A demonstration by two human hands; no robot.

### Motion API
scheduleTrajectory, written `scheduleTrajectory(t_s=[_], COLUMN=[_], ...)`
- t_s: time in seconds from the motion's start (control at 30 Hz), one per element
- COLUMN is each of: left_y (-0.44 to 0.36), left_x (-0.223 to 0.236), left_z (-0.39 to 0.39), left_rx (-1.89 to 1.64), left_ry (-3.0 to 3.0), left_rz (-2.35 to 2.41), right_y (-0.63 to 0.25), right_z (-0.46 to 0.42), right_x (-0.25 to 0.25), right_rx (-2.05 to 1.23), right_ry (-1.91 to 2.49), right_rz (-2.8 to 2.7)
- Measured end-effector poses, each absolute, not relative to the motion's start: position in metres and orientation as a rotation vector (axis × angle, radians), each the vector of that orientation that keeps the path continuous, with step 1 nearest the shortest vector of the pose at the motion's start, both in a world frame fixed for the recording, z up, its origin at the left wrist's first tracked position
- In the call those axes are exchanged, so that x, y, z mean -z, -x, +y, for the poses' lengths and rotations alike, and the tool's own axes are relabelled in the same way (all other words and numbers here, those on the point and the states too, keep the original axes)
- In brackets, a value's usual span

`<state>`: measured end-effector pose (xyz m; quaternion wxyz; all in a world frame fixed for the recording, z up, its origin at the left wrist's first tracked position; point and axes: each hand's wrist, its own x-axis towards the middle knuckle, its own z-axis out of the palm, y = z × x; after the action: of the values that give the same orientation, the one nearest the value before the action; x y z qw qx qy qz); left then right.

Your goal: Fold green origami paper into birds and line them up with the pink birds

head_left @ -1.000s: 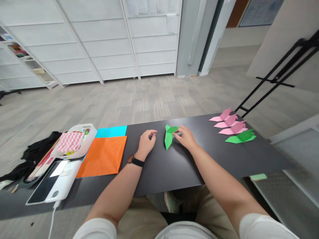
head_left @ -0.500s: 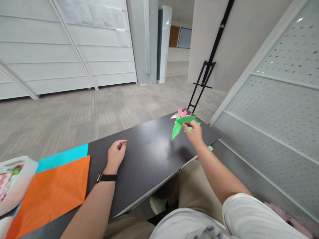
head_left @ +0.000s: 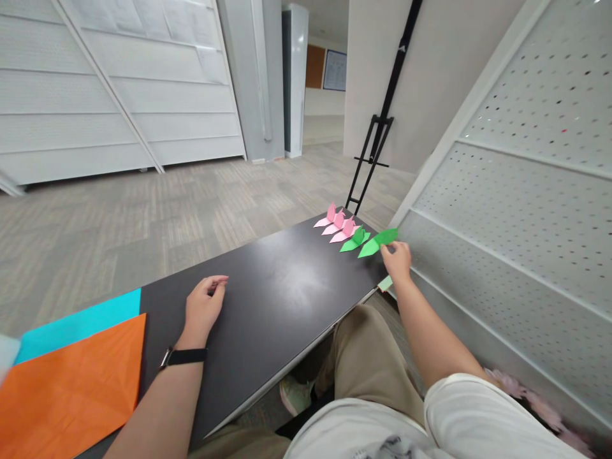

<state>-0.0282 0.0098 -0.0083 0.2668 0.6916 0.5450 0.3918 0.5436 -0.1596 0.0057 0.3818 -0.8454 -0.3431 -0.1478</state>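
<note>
At the table's far right end, my right hand (head_left: 398, 260) pinches one wing of a bright green origami crane (head_left: 377, 244). That crane is at the near end of a row; whether it touches the tabletop I cannot tell. Beside it stands a darker green origami crane (head_left: 355, 240), then pink origami cranes (head_left: 343, 233) reaching to the far corner. My left hand (head_left: 204, 305), with a black-banded watch (head_left: 184, 357) on the wrist, rests on the dark table (head_left: 268, 319). Its fingers are loosely curled in, with nothing seen in them.
An orange sheet (head_left: 81, 382) overlaps a turquoise sheet (head_left: 86, 322) at the table's left. Part of a white container (head_left: 7, 354) shows at the left edge. Pale green paper (head_left: 385, 284) sits by the near right edge. A white perforated panel (head_left: 516, 191) leans close on the right.
The bright green crane has gone from above the table to the near end of the row, carried right by my right hand. My left hand stays curled on the table. The view has turned slightly right.
</note>
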Motion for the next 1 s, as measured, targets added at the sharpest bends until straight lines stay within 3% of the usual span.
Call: scheduleTrajectory(t_s=[0.27, 1.0], left_y=[0.030, 0.026], left_x=[0.010, 0.005], left_z=[0.010, 0.008], left_rx=[-1.041, -1.036], left_ry=[-1.856, -1.862], left_rz=[1.463, 1.455], right_y=[-0.535, -0.526], right_z=[-0.148, -0.148], right_x=[0.029, 0.022], right_rx=[0.298, 0.311], right_ry=[2.340, 2.450], right_rz=[-0.906, -0.924])
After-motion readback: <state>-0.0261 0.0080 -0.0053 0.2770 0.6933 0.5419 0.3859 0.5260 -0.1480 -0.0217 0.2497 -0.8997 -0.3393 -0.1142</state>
